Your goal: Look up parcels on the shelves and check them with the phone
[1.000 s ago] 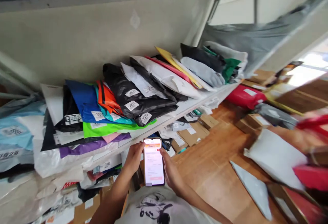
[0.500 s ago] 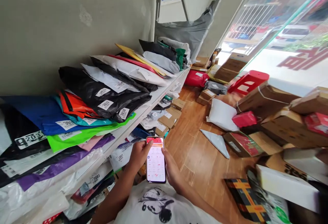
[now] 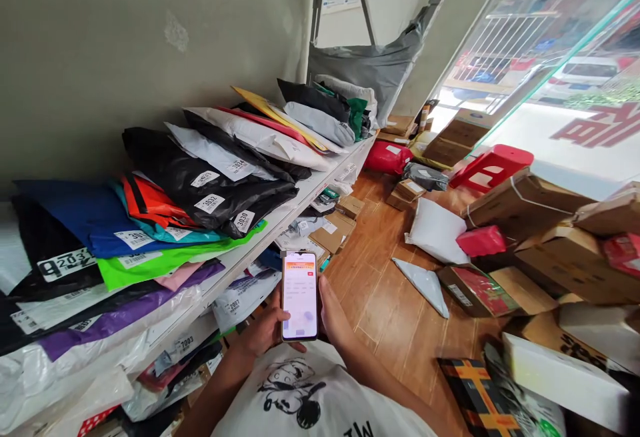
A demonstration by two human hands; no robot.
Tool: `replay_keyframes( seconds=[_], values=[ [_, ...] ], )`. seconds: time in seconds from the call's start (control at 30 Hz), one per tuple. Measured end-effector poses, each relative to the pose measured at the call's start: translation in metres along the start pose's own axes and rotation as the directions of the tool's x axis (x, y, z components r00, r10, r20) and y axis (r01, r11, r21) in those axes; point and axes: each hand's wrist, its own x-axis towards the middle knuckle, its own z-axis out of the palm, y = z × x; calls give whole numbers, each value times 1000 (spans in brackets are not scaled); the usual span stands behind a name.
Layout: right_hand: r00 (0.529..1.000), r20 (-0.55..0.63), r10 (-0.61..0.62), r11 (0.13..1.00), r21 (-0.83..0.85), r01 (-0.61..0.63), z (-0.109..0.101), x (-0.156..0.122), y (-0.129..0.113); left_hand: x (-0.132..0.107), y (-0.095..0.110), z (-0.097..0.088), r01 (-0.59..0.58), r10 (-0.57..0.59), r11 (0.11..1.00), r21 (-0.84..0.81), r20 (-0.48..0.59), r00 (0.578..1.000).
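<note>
A smartphone [image 3: 300, 297] with a lit, mostly white screen is upright in front of my body. My left hand [image 3: 267, 327] is closed on its lower left side, the thumb at the screen's edge and fingertips showing beneath it. Close along the phone's right edge is my right hand [image 3: 334, 307], thumb pointing up and off the screen. The right hand's other fingers are hidden, so whether they grip the phone cannot be told. Small screen text is unreadable.
Left of me, a shelf [image 3: 313, 183] carries numbered parcel bags, including a black bag [image 3: 165, 163] and a green bag [image 3: 175, 260]. More parcels fill the level below. On the wooden floor [image 3: 373, 283] lie cardboard boxes [image 3: 585, 270], a white package [image 3: 435, 227] and a red stool [image 3: 493, 167].
The phone screen shows a different page. My left thumb has moved from the top of the screen to its lower left edge, and my right thumb has come off the phone.
</note>
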Motion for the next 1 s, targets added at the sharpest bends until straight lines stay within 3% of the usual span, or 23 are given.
replay_keyframes(
  seconds=[0.13,0.27,0.77,1.0],
  values=[
    [997,22,-76,995,-62,77,4,-1,-14,-3,10,0,-78,79,997,-6,16,997],
    [998,20,-66,996,-53,67,9,-1,-16,-4,11,4,-114,115,993,-19,31,993],
    [1000,8,-2,1000,25,2,9,-17,-17,6,7,25,-84,108,990,114,-226,968],
    [999,-33,-12,999,45,14,6,-13,-4,4,-1,20,-74,93,990,123,-158,983]
  ],
)
